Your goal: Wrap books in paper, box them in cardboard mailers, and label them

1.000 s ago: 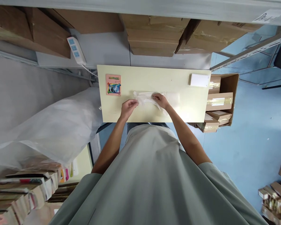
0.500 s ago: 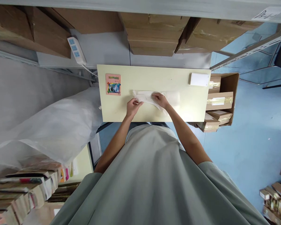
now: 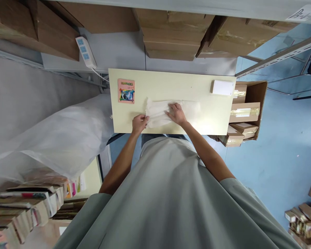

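One thin white sheet (image 3: 158, 112), lying creased on the bench (image 3: 168, 85) near its front edge, probably light, limp and easy to tear or crumple. Pinched at the left edge by the left hand (image 3: 139, 123); touched farther right by the right hand (image 3: 177, 113), gripping or merely resting impossible to tell. Best held lightly by the corners.

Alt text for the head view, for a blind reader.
The left hand holds the left edge of a white sheet on a cream table; the right hand rests on the sheet. A pink book lies at left, a white rectangular item at right.
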The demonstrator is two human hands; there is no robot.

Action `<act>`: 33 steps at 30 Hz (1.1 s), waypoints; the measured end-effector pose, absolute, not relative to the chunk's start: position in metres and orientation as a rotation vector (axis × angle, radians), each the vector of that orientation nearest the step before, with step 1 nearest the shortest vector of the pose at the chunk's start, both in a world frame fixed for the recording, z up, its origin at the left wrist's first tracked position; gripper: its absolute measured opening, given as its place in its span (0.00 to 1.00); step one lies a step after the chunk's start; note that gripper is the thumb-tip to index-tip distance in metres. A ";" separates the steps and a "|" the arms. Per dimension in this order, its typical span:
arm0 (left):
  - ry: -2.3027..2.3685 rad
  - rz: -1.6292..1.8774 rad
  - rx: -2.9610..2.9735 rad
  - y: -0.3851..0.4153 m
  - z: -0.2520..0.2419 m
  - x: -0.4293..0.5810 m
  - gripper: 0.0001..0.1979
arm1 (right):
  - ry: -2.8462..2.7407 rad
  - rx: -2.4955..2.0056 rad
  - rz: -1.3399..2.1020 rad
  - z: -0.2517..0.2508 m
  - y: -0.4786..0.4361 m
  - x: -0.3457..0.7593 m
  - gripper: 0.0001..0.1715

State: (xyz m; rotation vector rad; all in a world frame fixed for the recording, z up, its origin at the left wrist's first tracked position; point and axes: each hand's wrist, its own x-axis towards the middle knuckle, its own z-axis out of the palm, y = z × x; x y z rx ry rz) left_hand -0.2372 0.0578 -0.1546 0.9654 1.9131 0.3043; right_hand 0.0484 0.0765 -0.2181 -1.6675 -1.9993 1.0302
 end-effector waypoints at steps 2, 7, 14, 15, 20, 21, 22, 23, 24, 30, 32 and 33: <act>2.020 0.201 1.115 0.059 -0.157 -0.231 0.09 | -2.133 -1.670 0.940 -0.215 0.063 0.046 0.42; 2.106 0.049 1.277 0.062 -0.160 -0.218 0.08 | -2.397 -1.644 0.880 -0.207 0.038 0.049 0.50; 2.153 0.083 1.404 0.056 -0.157 -0.221 0.13 | -2.340 -1.851 0.726 -0.195 0.012 0.084 0.55; 2.144 0.132 1.487 0.054 -0.156 -0.218 0.15 | -2.312 -1.884 0.720 -0.196 0.011 0.091 0.56; 1.619 0.176 1.941 0.050 -0.163 -0.175 0.25 | -2.314 -1.900 0.737 -0.200 0.015 0.113 0.59; 1.549 0.150 1.967 0.051 -0.166 -0.166 0.31 | -2.321 -1.901 0.739 -0.200 0.017 0.115 0.58; 1.512 0.123 1.975 0.053 -0.170 -0.159 0.36 | -2.326 -1.903 0.741 -0.200 0.020 0.117 0.58; 1.501 0.099 1.972 0.056 -0.174 -0.154 0.42 | -2.329 -1.903 0.745 -0.199 0.023 0.120 0.58; 1.503 0.078 1.963 0.060 -0.178 -0.152 0.47 | -2.331 -1.901 0.750 -0.199 0.026 0.122 0.58; 1.432 -0.024 1.948 0.082 -0.185 -0.171 0.70 | -2.347 -1.834 0.837 -0.191 0.044 0.143 0.61; 1.446 -0.046 1.939 0.085 -0.184 -0.175 0.76 | -2.367 -1.808 0.871 -0.189 0.050 0.149 0.62; 1.457 -0.053 1.934 0.086 -0.183 -0.175 0.78 | -2.378 -1.794 0.884 -0.187 0.053 0.152 0.63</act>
